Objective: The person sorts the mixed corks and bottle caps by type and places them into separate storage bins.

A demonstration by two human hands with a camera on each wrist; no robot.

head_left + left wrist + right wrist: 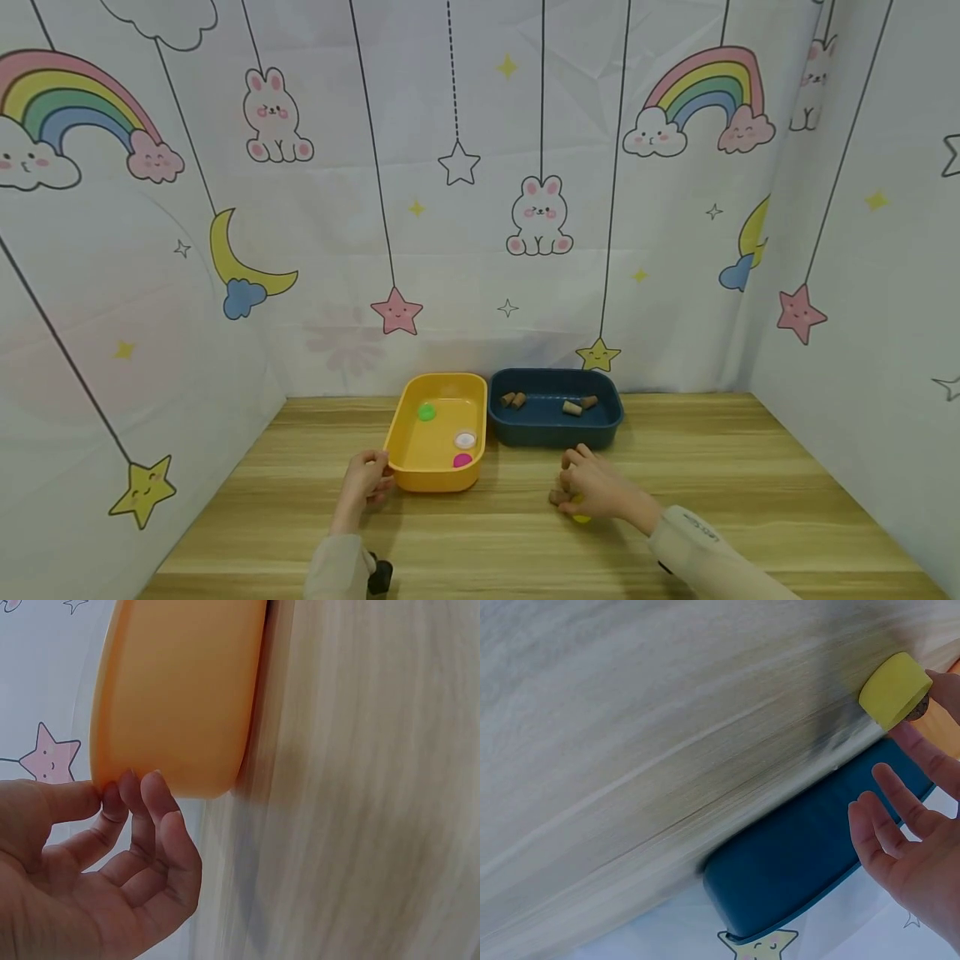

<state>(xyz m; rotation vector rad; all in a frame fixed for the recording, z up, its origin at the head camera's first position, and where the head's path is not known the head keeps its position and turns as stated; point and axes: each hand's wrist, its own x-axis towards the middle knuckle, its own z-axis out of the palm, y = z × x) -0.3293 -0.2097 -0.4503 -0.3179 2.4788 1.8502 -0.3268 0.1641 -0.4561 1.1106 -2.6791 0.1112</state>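
Observation:
At the near left corner of the yellow tray (432, 481), my left hand (366, 479) pinches the rim between thumb and fingertips. The left wrist view shows this hand (112, 862) at the end of the tray's wall (180, 697). My right hand (596, 487) is low over the table in front of the blue tray, thumb and index finger pinching a yellow bottle cap (895, 691). Its other fingers are spread apart. A brown cork (557, 497) lies right by the cap, partly hidden behind it in the right wrist view.
The yellow tray contains a green cap (427, 412), a white cap (465, 440) and a pink cap (462, 460). Beside it stands the dark blue tray (555, 435), with several corks (572, 408) inside. A patterned cloth wall (450, 250) rises behind the wooden table (750, 492).

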